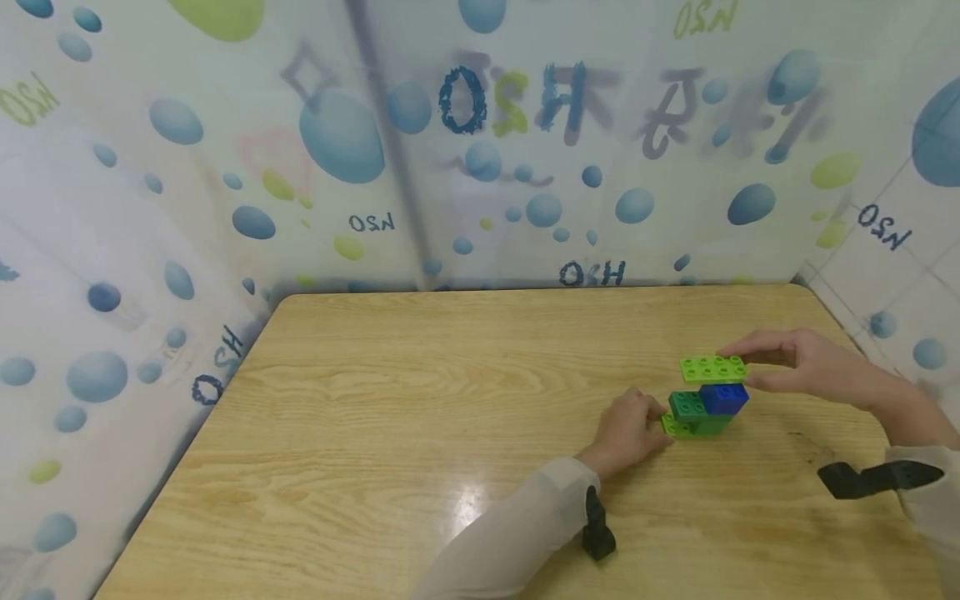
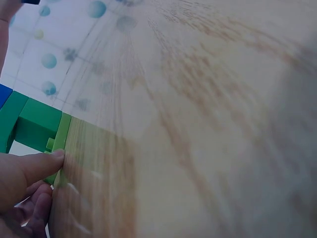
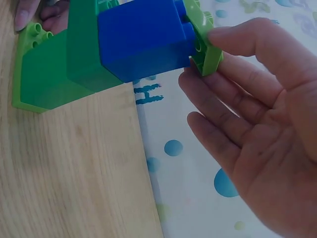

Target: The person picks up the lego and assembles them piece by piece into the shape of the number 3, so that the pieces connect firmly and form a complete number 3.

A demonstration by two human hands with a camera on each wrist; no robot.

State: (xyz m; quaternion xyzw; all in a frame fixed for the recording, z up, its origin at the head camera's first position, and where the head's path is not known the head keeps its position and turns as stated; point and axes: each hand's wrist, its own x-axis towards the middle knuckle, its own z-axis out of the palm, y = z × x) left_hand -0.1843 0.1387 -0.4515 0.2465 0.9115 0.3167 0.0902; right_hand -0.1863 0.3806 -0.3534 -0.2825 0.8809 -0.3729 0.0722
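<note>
A small stack of toy building bricks stands on the right side of the table. At its bottom is a lime base plate, whose left end my left hand pinches between thumb and fingers. A green brick sits on that plate, with another green brick above it. On top is a blue brick, set towards the right. My right hand pinches a second lime plate by its right end, close over the blue brick's studs.
The wooden table reaches back to a wall covering printed with blue and green drops. Black straps go round both wrists over pale sleeves.
</note>
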